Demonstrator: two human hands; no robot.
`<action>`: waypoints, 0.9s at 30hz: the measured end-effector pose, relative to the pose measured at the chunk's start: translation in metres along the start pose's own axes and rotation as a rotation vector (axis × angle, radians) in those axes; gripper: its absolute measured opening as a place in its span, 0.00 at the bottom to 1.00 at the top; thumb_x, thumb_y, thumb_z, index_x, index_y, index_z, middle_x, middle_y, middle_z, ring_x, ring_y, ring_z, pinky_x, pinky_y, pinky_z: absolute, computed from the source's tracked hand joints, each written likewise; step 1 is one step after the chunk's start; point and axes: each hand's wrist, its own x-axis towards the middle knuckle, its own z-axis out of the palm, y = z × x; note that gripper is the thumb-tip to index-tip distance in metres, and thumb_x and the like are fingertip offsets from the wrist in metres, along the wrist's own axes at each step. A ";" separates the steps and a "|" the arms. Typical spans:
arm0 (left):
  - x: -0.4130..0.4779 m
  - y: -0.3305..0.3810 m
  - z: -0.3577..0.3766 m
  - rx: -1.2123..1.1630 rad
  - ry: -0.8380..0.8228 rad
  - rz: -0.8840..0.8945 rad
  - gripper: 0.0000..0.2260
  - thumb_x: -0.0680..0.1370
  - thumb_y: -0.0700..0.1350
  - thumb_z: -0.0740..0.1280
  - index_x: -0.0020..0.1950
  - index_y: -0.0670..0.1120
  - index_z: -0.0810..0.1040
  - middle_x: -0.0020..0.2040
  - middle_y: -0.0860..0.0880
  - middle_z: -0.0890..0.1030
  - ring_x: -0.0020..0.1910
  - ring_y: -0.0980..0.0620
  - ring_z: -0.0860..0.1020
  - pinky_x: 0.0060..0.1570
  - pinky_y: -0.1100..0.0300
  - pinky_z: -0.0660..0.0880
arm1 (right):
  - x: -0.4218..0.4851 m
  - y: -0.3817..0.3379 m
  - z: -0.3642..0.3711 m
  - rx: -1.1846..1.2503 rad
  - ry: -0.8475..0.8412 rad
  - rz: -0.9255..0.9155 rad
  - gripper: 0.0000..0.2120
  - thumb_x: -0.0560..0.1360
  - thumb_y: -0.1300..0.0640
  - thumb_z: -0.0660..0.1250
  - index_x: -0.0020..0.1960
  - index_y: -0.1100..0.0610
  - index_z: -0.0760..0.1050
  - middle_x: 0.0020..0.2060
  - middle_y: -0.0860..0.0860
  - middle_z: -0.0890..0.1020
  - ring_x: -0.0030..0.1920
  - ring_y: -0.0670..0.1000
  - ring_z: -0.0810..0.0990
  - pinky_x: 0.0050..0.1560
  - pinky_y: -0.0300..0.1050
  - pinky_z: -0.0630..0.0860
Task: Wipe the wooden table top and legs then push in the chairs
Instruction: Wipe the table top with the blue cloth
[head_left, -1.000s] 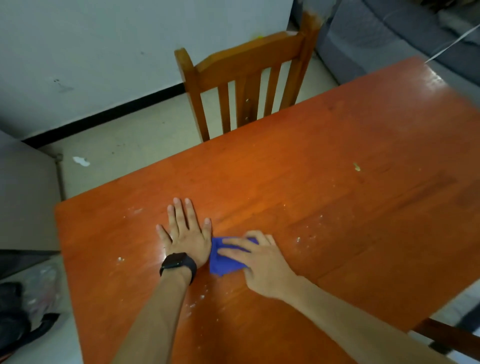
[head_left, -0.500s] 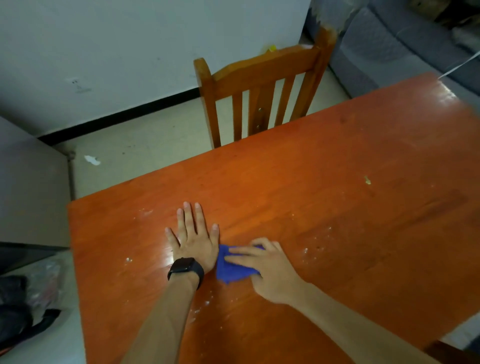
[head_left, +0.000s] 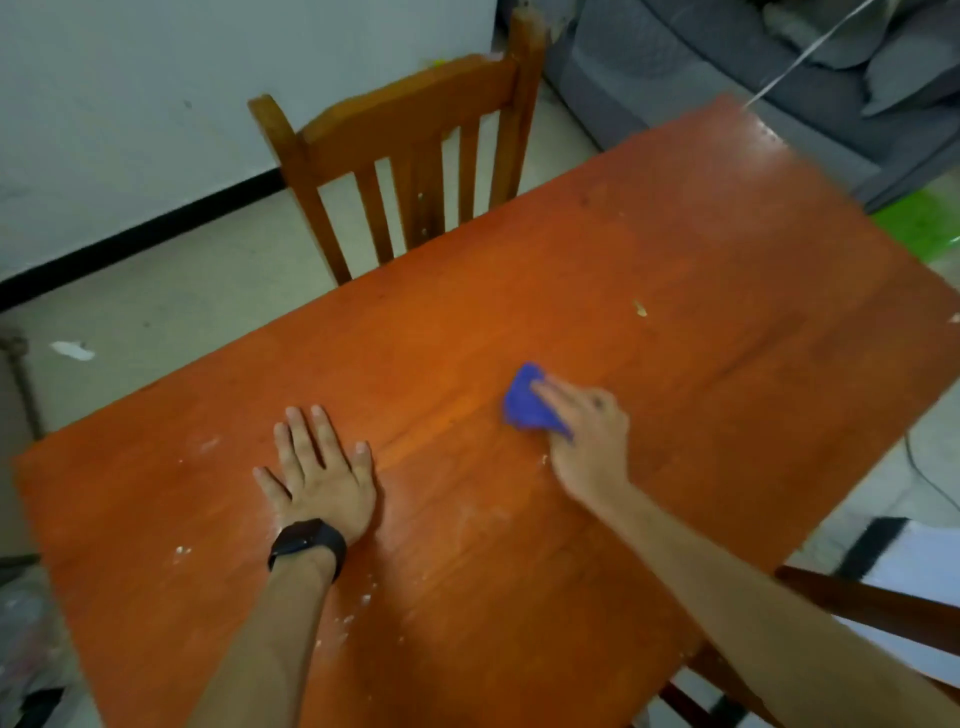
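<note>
Left hand (head_left: 317, 483) is laid flat on the table (head_left: 675, 249), fingers straight and spread, nothing held. It is judged to be a brace, so weight can be leaned forward while the other arm reaches. A black watch (head_left: 306, 545) is worn on that wrist.

Right hand (head_left: 587, 436) is pressed down on a blue cloth (head_left: 524, 408), fingers stretched fairly flat over it rather than wrapped round. The cloth is bunched into a small soft wad with one corner poking out past the fingertips; a wad is judged to give more pressure than a spread sheet. That area is blurred, so the thumb's position cannot be told. The cloth is sat near mid-table, well apart from the left hand and a bit further out.

Table top is orange-brown varnished wood with plank seams visible and glossy glare at the far corner. White crumbs (head_left: 353, 613) are scattered by the left forearm, and a pale fleck (head_left: 640, 309) is left beyond the cloth — the top is judged only partly wiped. The legs are not in view.

The far chair (head_left: 405, 130), in matching wood with a slatted back, is stood close against the far edge. A second chair (head_left: 857, 603) is seen only as a dark rail at the near right corner — how far in it is cannot be told.
</note>
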 end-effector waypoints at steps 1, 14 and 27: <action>-0.001 0.000 0.000 -0.001 -0.007 -0.002 0.30 0.80 0.63 0.37 0.78 0.53 0.30 0.76 0.50 0.26 0.76 0.50 0.30 0.74 0.40 0.32 | -0.038 -0.020 0.007 0.007 -0.100 -0.112 0.32 0.66 0.58 0.59 0.69 0.41 0.71 0.69 0.40 0.73 0.58 0.55 0.72 0.54 0.52 0.71; -0.004 0.002 0.004 -0.002 0.071 0.027 0.31 0.80 0.63 0.37 0.79 0.52 0.33 0.78 0.50 0.30 0.77 0.50 0.32 0.74 0.40 0.34 | 0.036 0.060 -0.039 -0.047 0.056 0.266 0.32 0.71 0.62 0.60 0.73 0.42 0.67 0.72 0.44 0.70 0.62 0.59 0.70 0.60 0.55 0.70; -0.040 0.078 -0.004 -0.050 0.085 0.227 0.29 0.82 0.63 0.46 0.81 0.56 0.45 0.81 0.50 0.42 0.79 0.49 0.40 0.75 0.42 0.40 | 0.071 0.109 -0.076 0.286 0.050 0.147 0.26 0.71 0.61 0.60 0.69 0.55 0.74 0.67 0.53 0.76 0.67 0.57 0.74 0.71 0.54 0.67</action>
